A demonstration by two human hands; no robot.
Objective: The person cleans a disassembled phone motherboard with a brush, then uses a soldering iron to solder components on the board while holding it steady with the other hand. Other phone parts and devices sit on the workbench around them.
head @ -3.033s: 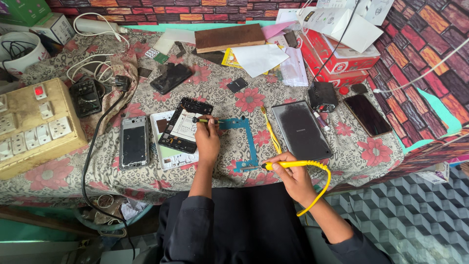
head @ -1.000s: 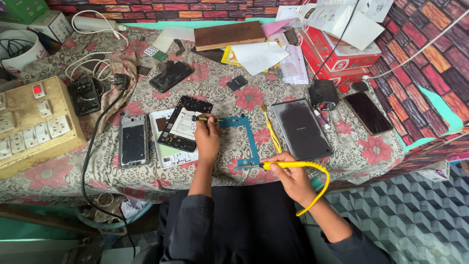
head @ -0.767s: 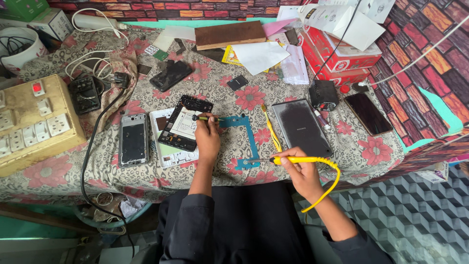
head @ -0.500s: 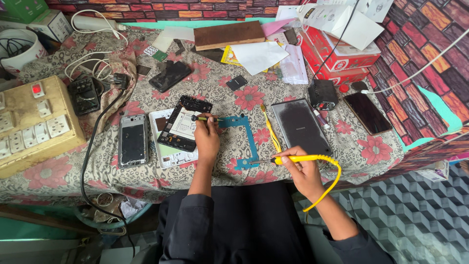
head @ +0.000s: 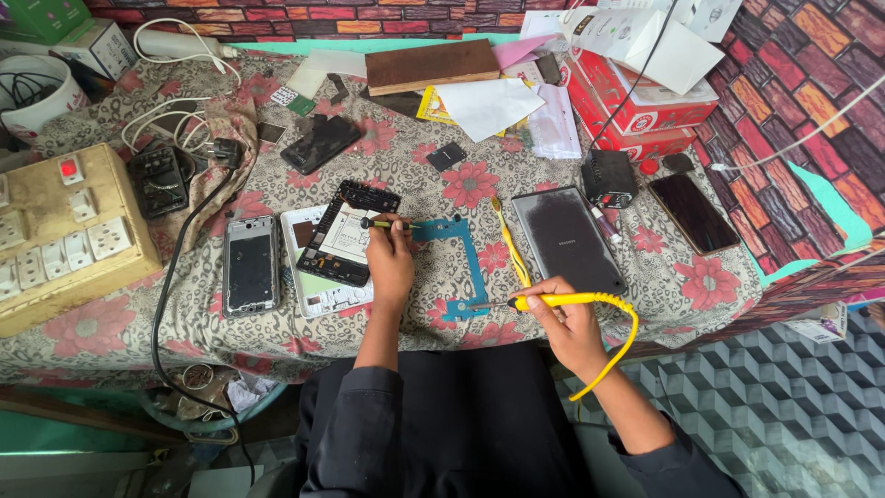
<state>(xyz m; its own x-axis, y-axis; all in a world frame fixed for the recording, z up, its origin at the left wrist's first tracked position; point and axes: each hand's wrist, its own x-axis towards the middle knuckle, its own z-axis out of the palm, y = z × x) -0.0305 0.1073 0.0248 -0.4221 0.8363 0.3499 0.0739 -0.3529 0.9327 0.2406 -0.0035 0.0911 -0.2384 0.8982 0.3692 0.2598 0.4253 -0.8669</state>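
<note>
Head view, so starting at the grips: the right hand (head: 570,325) is wrapped shut around a yellow soldering iron (head: 553,301), held like a pen, with its metal tip lying low toward the bottom end of the blue L-shaped phone frame (head: 461,267). I can't tell if the tip actually touches it. The left hand (head: 391,263) pinches a small screwdriver (head: 376,223) between its fingertips, the tool pointing left over the opened phone (head: 346,235) that lies on a white back cover (head: 318,297).

My take on doing this well: rest the right wrist on the floral cloth (head: 277,341) so the tip doesn't wander, and let the left hand pin the frame down. Watch the yellow cord (head: 613,355) looping off the table edge, since a snag would drag the hot tip. The grey tablet (head: 567,240) sits just beside the iron, so it pays to keep the tip angled away from it.
</note>
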